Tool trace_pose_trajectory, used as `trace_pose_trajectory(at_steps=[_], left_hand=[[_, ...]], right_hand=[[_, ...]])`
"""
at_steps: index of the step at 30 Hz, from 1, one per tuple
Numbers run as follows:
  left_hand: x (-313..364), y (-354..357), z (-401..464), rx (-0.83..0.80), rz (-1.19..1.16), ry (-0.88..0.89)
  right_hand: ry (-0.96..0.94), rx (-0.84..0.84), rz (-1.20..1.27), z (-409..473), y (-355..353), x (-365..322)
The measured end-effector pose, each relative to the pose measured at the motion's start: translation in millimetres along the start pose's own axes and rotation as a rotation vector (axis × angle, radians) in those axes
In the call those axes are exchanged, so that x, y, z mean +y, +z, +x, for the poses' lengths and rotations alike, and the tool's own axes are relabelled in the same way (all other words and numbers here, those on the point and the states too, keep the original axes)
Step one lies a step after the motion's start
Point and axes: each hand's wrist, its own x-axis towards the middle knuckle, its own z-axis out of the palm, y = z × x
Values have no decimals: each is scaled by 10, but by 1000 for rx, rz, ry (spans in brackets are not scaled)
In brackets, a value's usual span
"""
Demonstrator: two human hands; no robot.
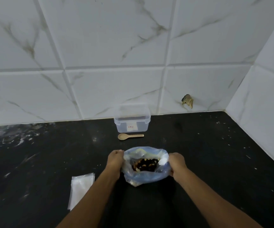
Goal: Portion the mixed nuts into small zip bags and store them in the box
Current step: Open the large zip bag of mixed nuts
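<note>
Grip: left hand (115, 159) and right hand (177, 163) clamp the nut bag (145, 178) rim.
Mixed nuts (145, 164): between both grips.
Box (131, 120): beyond them.

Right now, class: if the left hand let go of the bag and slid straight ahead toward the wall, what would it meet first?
Probably the wooden spoon, then the clear box behind it. The left hand sits slightly left of both, so it might graze or just miss them.
</note>
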Motion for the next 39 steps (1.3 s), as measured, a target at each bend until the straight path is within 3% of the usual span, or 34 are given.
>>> trace_pose_trajectory(at_steps=[3, 5, 7, 10, 12, 15, 17, 19, 22, 25, 27, 29, 33, 36, 37, 39], left_hand=[[-117, -70, -7, 66, 302, 149], [-220, -113, -61, 149, 365, 235], [-314, -125, -136, 199, 410, 284], [-442, -44, -279, 109, 388, 223], [-501, 25, -301, 82, 320, 182], [-528, 64, -255, 135, 275, 189], [-502, 66, -245, 130, 169, 185], [-413, 44, -232, 104, -81, 57], [-218, -34, -191, -55, -522, -294], [-93, -46, -211, -193, -608, -327], [-47, -36, -198, -193, -537, -255], [-90, -43, -111, -103, -303, -120], [-303, -64, 27, 97, 336, 257], [-302, -47, -7, 319, 710, 785], [-258, -6, -47, 339, 846, 990], [-125, 110, -157, 234, 1168, 1236]], right_hand=[[-98, 70, -380, -65, -93, 10], [-337, 152, -562, -93, -99, -73], [-526, 120, -623, -83, -61, -161], [-483, -129, -747, -99, 66, -236], [-449, -146, -806, -106, 148, -186], [-419, -62, -680, -110, 199, -111], [-342, -45, -469, -117, 177, -106], [-202, -50, -195, -163, 123, -145], [21, -45, 97, -148, 28, -210], [143, -37, 232, -102, -51, -263], [116, -40, 270, -78, -70, -246], [37, -52, 181, -98, -98, -189], [-216, 5, -332, -127, -166, -68], [-694, 213, -577, -215, -109, -80], [-823, 200, -614, -263, -55, -123], [-919, 48, -712, -380, 70, -214]])
